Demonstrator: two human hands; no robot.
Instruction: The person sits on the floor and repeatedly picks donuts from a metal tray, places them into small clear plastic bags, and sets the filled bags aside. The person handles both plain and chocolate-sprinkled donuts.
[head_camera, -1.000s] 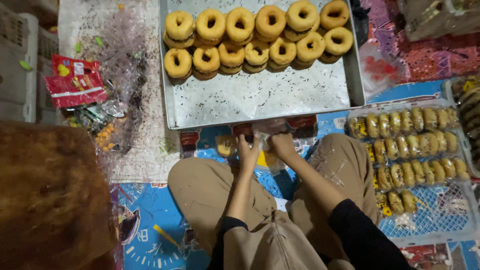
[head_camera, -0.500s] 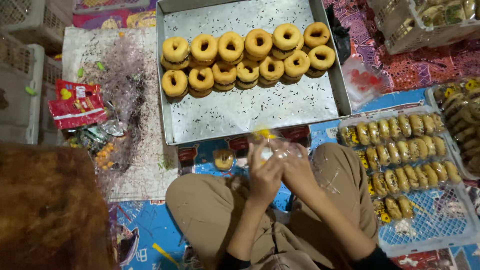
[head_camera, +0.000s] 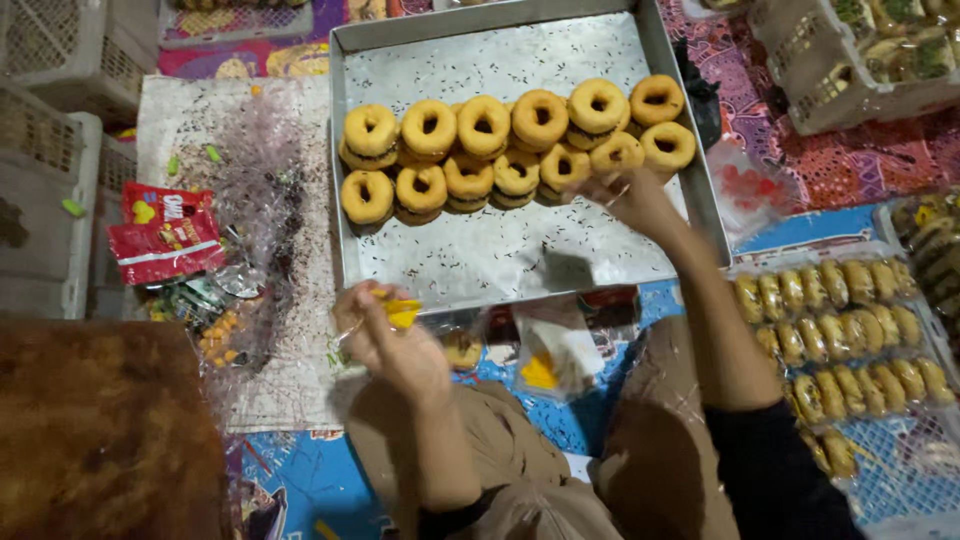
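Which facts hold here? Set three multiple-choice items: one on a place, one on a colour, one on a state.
1. The right hand is
A. over the tray, at the doughnuts
B. on the lap
C. on the grey crate

2. The packets left of the tray are
A. blue
B. red
C. black

3. The left hand is
A. flat and empty
B. out of view
C. holding a clear bag

Answers:
1 A, the fingers reach the right end of the front row.
2 B, they lie red on the clear plastic sheet.
3 C, the fingers pinch crinkled clear film with a yellow bit.
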